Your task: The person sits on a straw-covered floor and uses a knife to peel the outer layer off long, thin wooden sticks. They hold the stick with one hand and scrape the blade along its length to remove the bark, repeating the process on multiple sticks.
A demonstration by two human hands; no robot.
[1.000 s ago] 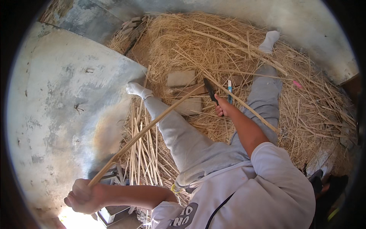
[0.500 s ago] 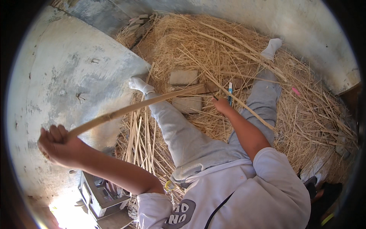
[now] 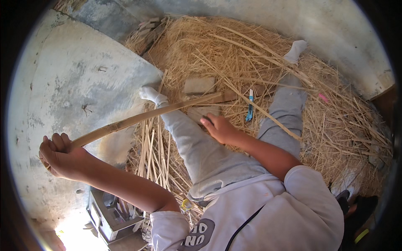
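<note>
My left hand (image 3: 58, 157), raised at the far left, is closed round the near end of a long split bamboo strip (image 3: 125, 122). The strip slants up to the right, across my left shin, and its far end rests over the bricks (image 3: 200, 85) on the straw. My right hand (image 3: 220, 129) is closed on a dark-handled knife (image 3: 207, 120), just below the strip and near my left knee. Its blade is thin and hard to make out. Right of that hand, a blue box cutter (image 3: 250, 106) lies on the straw.
Straw-like bamboo shavings (image 3: 201, 42) cover the floor between the walls. Several long strips (image 3: 264, 50) lie near my right foot. A bundle of thin bamboo sticks (image 3: 153, 154) lies left of my left leg. A grey open-framed box (image 3: 111, 217) stands at the lower left.
My right hand has drawn back with the knife, down and to the left, away from the box cutter, which now shows fully. The bamboo strip has shifted slightly; my left hand keeps its grip.
</note>
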